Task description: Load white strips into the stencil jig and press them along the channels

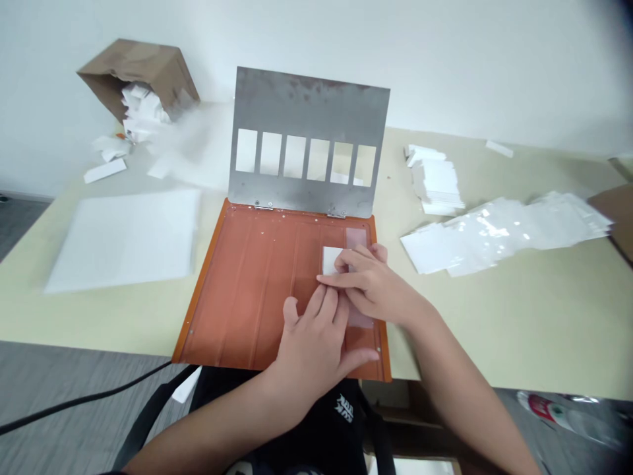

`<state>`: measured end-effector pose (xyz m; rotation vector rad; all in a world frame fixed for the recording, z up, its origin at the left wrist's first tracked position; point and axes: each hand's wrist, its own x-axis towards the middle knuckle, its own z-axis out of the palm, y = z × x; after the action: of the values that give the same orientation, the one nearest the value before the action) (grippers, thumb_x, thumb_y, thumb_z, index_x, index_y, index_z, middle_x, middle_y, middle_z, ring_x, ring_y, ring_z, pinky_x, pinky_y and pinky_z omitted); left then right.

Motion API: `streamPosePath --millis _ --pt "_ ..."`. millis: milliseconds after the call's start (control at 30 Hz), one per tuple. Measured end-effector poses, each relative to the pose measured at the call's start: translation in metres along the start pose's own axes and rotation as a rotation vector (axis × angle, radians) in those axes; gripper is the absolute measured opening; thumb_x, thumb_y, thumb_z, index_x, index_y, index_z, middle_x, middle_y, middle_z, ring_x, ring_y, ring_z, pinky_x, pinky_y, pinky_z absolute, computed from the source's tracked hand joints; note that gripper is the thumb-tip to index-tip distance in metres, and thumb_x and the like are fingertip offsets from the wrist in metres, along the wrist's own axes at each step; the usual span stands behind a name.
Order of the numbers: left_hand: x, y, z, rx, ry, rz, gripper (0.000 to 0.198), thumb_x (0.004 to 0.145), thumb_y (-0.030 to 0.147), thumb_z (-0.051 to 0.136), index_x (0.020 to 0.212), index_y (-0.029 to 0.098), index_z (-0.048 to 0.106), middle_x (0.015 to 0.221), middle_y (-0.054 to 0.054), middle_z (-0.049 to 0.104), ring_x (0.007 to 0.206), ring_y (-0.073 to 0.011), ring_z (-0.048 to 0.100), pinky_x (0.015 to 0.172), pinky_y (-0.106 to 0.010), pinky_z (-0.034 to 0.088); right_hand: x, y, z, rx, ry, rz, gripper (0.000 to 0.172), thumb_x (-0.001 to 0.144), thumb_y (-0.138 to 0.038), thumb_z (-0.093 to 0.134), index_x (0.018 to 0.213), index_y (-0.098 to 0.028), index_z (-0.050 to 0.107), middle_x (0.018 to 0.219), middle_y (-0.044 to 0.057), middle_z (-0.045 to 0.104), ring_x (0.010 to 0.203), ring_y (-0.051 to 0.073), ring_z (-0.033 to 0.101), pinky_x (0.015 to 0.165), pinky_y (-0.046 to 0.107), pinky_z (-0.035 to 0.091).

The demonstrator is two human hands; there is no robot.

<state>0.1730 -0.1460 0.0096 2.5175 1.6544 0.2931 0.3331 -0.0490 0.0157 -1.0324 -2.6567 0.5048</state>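
Observation:
A white card lies on the orange-brown board of a hinged plate, partly covered by my right hand. The fingers of my right hand are bent and close together over the card, pressing it. My left hand rests palm down on the board just below, fingers stretched forward and thumb out to the side. Its fingertips meet the lower edge of the card area. Beneath both hands runs a clear plastic strip. The grey metal lid stands upright at the back, with a row of rectangular windows.
To the right are a stack of white cards and a fanned pile of clear plastic sleeves. A white sheet stack lies on the left. Behind it, a tipped paper bag spills white pieces. A black cable hangs below the table.

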Motion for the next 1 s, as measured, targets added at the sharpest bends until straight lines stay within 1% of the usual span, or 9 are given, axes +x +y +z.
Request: streamPosePath --millis 67,167,267,467,600,767,867,933,1000 --pt "0.0 0.0 0.0 0.017 -0.001 0.006 0.083 0.094 0.069 0.011 0.139 0.012 0.051 0.145 -0.014 0.053 0.128 -0.0286 0.05 0.094 -0.051 0.043 -0.001 0.003 -0.001 0.005 0.052 0.022 0.049 0.087 -0.006 0.04 0.113 -0.033 0.072 0.094 0.003 0.059 0.086 0.018 0.05 0.078 0.039 0.022" --pt "-0.001 0.0 0.001 0.05 -0.007 0.014 0.084 0.094 0.069 0.009 0.143 0.011 0.046 0.15 -0.015 0.048 0.131 -0.0299 0.048 0.094 -0.052 0.043 -0.004 0.011 -0.005 0.007 0.141 0.078 0.042 0.082 -0.006 0.044 0.093 -0.03 0.077 0.09 0.002 0.059 0.084 0.017 0.051 0.081 0.04 0.022" --pt "-0.001 0.0 0.002 0.063 -0.029 0.014 0.084 0.093 0.072 0.016 0.145 0.011 0.044 0.151 -0.016 0.046 0.131 -0.0317 0.047 0.093 -0.053 0.045 -0.005 0.016 -0.007 0.055 0.141 0.087 0.036 0.08 -0.008 0.047 0.078 -0.028 0.077 0.087 0.0 0.059 0.08 0.015 0.052 0.082 0.04 0.022" --pt "-0.002 0.002 0.001 0.101 -0.067 0.009 0.08 0.095 0.069 0.023 0.146 0.011 0.042 0.155 -0.017 0.04 0.135 -0.0322 0.044 0.094 -0.051 0.047 0.002 0.018 -0.001 -0.044 0.221 0.243 0.034 0.094 -0.021 0.043 0.114 -0.026 0.07 0.097 0.005 0.063 0.088 0.019 0.056 0.078 0.038 0.023" --pt "-0.002 0.005 0.0 0.13 -0.071 0.003 0.078 0.096 0.067 0.019 0.147 0.012 0.041 0.156 -0.017 0.037 0.136 -0.0311 0.044 0.096 -0.051 0.047 0.006 0.017 0.003 -0.11 0.177 0.278 0.029 0.097 -0.031 0.045 0.109 -0.024 0.07 0.1 0.006 0.064 0.092 0.021 0.056 0.08 0.039 0.023" --pt "-0.006 0.007 0.001 0.186 -0.053 0.005 0.077 0.097 0.065 0.016 0.147 0.013 0.041 0.159 -0.015 0.032 0.138 -0.0308 0.041 0.096 -0.052 0.047 0.008 0.014 0.004 -0.041 0.207 0.316 0.021 0.095 -0.037 0.051 0.1 -0.025 0.068 0.104 0.005 0.064 0.097 0.022 0.056 0.083 0.04 0.024" --pt "-0.008 0.007 0.001 0.226 -0.015 -0.003 0.076 0.097 0.065 0.019 0.148 0.014 0.04 0.161 -0.014 0.028 0.14 -0.032 0.037 0.096 -0.053 0.046 0.01 0.01 0.003 0.077 0.218 0.322 0.018 0.092 -0.041 0.055 0.098 -0.025 0.061 0.101 0.003 0.065 0.097 0.022 0.057 0.087 0.042 0.026" --pt "-0.01 0.007 0.001 0.238 0.012 -0.004 0.076 0.096 0.066 0.024 0.148 0.014 0.041 0.161 -0.013 0.027 0.141 -0.0329 0.035 0.096 -0.053 0.046 0.01 0.008 0.0 0.225 0.224 0.308 0.019 0.092 -0.042 0.055 0.099 -0.024 0.055 0.091 0.001 0.066 0.088 0.019 0.058 0.088 0.041 0.03" --pt "-0.01 0.008 0.0 0.236 0.039 0.008 0.075 0.095 0.067 0.026 0.147 0.015 0.043 0.161 -0.012 0.028 0.141 -0.033 0.035 0.096 -0.053 0.045 0.008 0.012 -0.005 0.39 0.268 0.289 0.02 0.091 -0.042 0.055 0.1 -0.025 0.053 0.08 -0.002 0.064 0.075 0.017 0.058 0.082 0.038 0.037"
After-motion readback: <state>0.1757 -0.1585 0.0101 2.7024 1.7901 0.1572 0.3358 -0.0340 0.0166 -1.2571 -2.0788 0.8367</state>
